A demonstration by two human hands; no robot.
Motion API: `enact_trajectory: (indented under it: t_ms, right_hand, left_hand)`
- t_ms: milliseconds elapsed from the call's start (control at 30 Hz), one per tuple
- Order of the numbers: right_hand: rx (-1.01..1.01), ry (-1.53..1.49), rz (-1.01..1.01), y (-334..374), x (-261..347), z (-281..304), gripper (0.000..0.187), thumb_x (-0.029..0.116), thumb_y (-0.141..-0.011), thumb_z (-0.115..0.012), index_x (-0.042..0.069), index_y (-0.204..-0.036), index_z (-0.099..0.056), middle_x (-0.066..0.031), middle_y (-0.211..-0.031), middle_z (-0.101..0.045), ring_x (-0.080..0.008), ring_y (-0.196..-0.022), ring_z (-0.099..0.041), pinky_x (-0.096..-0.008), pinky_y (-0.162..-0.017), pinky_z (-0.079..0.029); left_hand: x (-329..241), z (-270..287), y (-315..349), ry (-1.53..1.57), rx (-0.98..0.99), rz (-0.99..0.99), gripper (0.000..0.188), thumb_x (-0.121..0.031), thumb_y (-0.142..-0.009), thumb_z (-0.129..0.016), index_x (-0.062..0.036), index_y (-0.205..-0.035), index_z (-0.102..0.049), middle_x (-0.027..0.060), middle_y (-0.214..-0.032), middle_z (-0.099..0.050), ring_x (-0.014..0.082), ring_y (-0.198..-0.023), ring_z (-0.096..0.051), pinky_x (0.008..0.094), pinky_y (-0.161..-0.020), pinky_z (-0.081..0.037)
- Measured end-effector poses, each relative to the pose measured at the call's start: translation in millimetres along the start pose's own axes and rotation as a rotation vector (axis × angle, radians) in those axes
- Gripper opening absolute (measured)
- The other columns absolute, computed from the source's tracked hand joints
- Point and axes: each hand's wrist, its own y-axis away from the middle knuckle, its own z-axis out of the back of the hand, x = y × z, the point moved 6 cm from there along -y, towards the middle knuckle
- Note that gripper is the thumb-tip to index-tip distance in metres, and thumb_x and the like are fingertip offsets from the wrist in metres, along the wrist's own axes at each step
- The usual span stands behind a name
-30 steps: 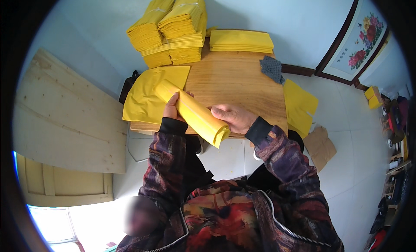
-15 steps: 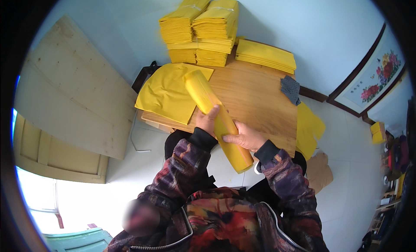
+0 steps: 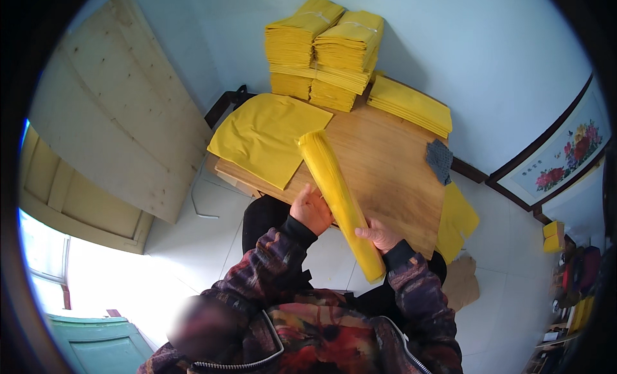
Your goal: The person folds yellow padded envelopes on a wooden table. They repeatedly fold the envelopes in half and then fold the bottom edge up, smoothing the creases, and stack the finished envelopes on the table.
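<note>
A long, narrow bundle of folded yellow sheets (image 3: 344,207) slants above the near edge of the wooden table, its lower end toward my lap. My right hand (image 3: 379,235) is closed round its lower part, thumb lying across the front. On the other side, my left hand (image 3: 312,210) is turned with the palm showing and its fingers apart, right beside the bundle's middle. Some of its fingertips are hard to make out against the bundle. Flat on the table's left side lies a loose, wrinkled yellow sheet (image 3: 270,136).
Tied stacks of yellow sheets (image 3: 321,43) rise at the table's (image 3: 379,162) back, with a lower folded stack (image 3: 411,106) beside them. A grey cloth (image 3: 439,160) sits at the right edge. Yellow material (image 3: 457,219) hangs below it. A wooden board (image 3: 116,104) leans at left.
The bundle has turned more edge-on, and its lower end has come nearer to me. My left hand has loosened its grip and turned palm-up; my right hand keeps hold. The view has shifted slightly.
</note>
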Motion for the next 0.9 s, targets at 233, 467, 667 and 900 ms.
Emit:
enact_trajectory:
  t_ms: [233,467,667,900]
  right_hand:
    - [0.092,-0.048,-0.042,2,-12,1,0.06,0.04,-0.08,-0.069,0.004,-0.123,-0.048,-0.0031,-0.1,-0.056,-0.0136,-0.092,-0.053,-0.0283,-0.081,-0.044]
    - [0.1,0.017,-0.04,1,-5,-3,0.057,0.039,-0.078,-0.07,0.003,-0.118,-0.049,-0.0076,-0.096,-0.059,-0.0149,-0.082,-0.058,-0.0279,-0.076,-0.048]
    - [0.044,0.272,-0.096,2,21,9,0.062,0.041,-0.083,-0.067,0.0,-0.124,-0.047,-0.0087,-0.108,-0.057,-0.0169,-0.098,-0.053,-0.0294,-0.085,-0.044]
    - [-0.002,0.723,-0.068,-1,55,18,0.068,0.044,-0.082,-0.069,-0.003,-0.125,-0.045,-0.0097,-0.107,-0.057,-0.0153,-0.096,-0.053,-0.0283,-0.085,-0.045]
  left_hand:
    - [12,18,-2,-0.159,0.026,0.053,0.054,-0.021,-0.081,-0.066,-0.0064,-0.129,-0.045,0.0105,-0.124,-0.054,0.0256,-0.115,-0.051,0.0431,-0.1,-0.039]
    - [16,35,-7,-0.194,0.021,-0.012,0.04,-0.018,-0.082,-0.066,-0.0074,-0.117,-0.052,0.0086,-0.113,-0.059,0.0257,-0.102,-0.058,0.0427,-0.091,-0.046]
    - [26,58,-10,-0.183,-0.248,-0.044,0.027,-0.012,-0.084,-0.061,-0.006,-0.11,-0.056,0.0085,-0.108,-0.062,0.0272,-0.101,-0.058,0.045,-0.091,-0.046]
    - [34,51,-11,-0.127,-0.362,-0.073,0.037,-0.009,-0.084,-0.06,-0.0061,-0.12,-0.05,0.0097,-0.116,-0.058,0.0287,-0.108,-0.054,0.05,-0.096,-0.041]
